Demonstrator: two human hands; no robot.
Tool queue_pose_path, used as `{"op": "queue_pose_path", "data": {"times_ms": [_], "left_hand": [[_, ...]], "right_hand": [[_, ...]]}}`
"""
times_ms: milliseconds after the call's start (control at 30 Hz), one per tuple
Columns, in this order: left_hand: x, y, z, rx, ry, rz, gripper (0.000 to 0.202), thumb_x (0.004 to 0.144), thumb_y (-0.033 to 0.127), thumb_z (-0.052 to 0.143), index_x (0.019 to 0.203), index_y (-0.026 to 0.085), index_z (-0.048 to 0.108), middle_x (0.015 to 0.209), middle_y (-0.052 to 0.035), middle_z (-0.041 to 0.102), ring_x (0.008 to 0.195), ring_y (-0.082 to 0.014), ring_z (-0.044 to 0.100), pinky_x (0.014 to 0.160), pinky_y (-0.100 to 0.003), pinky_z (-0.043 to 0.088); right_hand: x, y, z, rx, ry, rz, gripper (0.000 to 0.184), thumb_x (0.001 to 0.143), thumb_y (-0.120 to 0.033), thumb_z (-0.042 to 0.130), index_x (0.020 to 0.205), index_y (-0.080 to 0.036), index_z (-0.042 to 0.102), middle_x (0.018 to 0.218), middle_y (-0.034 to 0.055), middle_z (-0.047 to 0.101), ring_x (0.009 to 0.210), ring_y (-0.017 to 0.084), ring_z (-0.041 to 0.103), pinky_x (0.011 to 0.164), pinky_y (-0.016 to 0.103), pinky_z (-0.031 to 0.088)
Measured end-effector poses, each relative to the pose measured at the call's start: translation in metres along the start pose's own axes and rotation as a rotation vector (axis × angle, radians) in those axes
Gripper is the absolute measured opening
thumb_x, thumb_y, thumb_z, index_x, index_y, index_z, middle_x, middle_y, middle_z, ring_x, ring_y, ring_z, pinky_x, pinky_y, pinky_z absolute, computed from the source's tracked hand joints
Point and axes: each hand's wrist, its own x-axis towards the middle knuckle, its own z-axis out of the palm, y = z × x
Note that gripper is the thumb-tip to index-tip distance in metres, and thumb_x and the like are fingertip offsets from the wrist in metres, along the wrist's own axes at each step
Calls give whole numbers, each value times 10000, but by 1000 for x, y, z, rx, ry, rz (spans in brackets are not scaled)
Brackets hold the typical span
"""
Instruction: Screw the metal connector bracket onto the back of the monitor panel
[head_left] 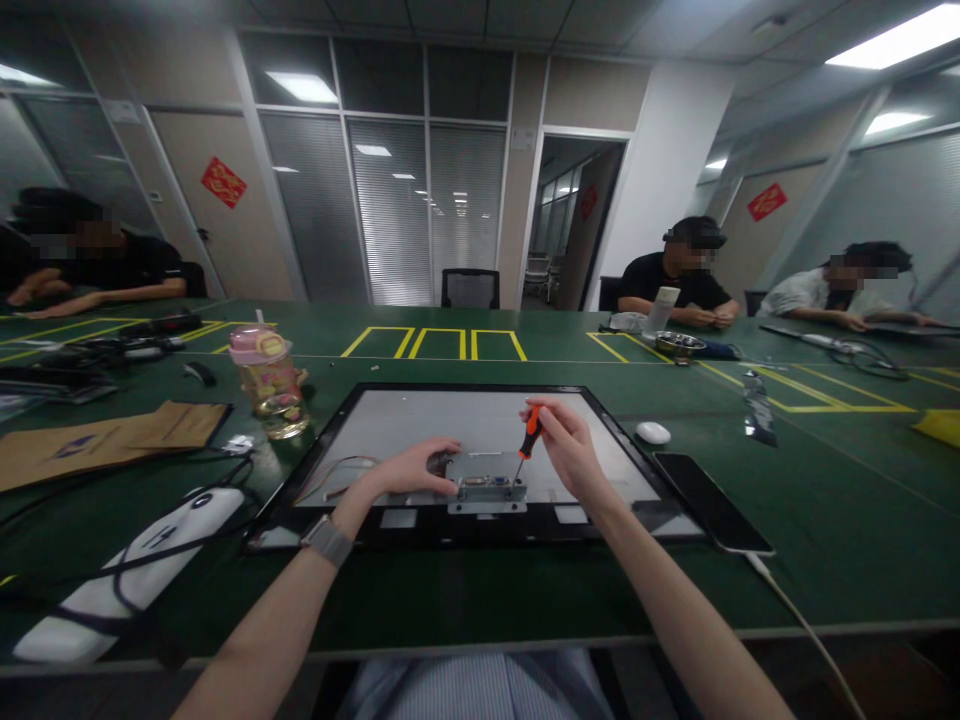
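Observation:
My right hand [568,448] is closed around the orange-and-black handle of a screwdriver [532,432]. Its shaft slants down to the right end of a metal bracket [487,506], where connector ports show along the front. My left hand [415,468] is at the bracket's left end, thumb and fingers curved about its side, steadying contact visible at the thumb. A dark part near those fingers is too small to name. The bracket rests on the back of a flat black-framed display panel [375,420], with thin wires on the panel's left side.
A pink-lidded drinking bottle [262,375], a brown paper bag [112,440] and a white power strip [142,575] with black cables lie left. On the right are a white earbud case [652,433] and a charging phone [709,500]. Several people sit across the green table [825,540].

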Motion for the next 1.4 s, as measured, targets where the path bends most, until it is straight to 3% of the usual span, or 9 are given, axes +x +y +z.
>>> {"op": "queue_pose_path", "data": {"times_ms": [200,333,533,700,867,967,1067,1233,1400], "left_hand": [[0,-1,0,5,1,-8,708,631,528,739,1247,257,518,1421,-69,421,1297,-277,395,1091,-410,293],[-1,2,0,-2,4,-8,703,630,520,740,1243,250,525,1421,-70,424,1302,-277,390,1093,-406,293],[-2,7,-1,-9,3,-5,700,629,508,744,1236,234,530,1419,-72,428,1305,-271,390,1095,-388,295],[-2,7,-1,-9,-4,-20,695,628,509,744,1234,243,530,1422,-68,424,1302,-268,394,1089,-382,303],[-1,7,-1,-12,9,-13,697,620,489,754,1227,228,534,1416,-80,430,1299,-270,398,1093,-382,294],[-1,6,-1,-10,5,-12,693,623,503,749,1222,230,535,1412,-81,433,1294,-273,403,1091,-388,297],[-1,5,-1,-9,2,-5,688,629,516,742,1224,241,531,1411,-74,433,1288,-274,408,1085,-393,307],[-1,6,-1,-9,3,-10,683,629,513,742,1223,248,534,1411,-66,434,1291,-276,403,1083,-390,308],[-1,6,-1,-22,6,-1,690,623,497,749,1223,232,536,1406,-73,440,1291,-275,404,1085,-388,306]], "right_hand": [[1,0,-1,-4,-86,-38,239,889,-369,499,1020,-236,647,888,47,665,828,184,624,807,366,480],[0,3,-3,-73,-88,-49,238,889,-360,502,1040,-236,639,917,50,668,846,186,624,835,379,472],[0,4,-3,-249,75,-109,125,747,-303,688,849,-236,658,802,4,584,741,149,557,701,294,463],[0,1,-2,-335,121,-169,97,774,-309,654,832,-232,664,857,23,569,805,162,554,730,301,452],[1,1,-3,-116,32,-45,246,846,-359,558,1047,-236,626,835,31,635,808,180,601,778,352,475],[1,2,-1,29,9,-14,208,836,-384,565,941,-227,654,860,40,648,845,192,611,834,379,477],[1,2,0,27,27,-1,132,775,-362,656,833,-245,675,868,18,631,859,175,602,883,365,463],[0,-1,0,20,-23,18,216,819,-378,610,991,-255,655,843,24,646,845,179,611,858,376,468],[1,-1,-2,35,-83,-15,170,840,-369,583,902,-245,681,922,40,649,916,192,605,923,397,443]]}}
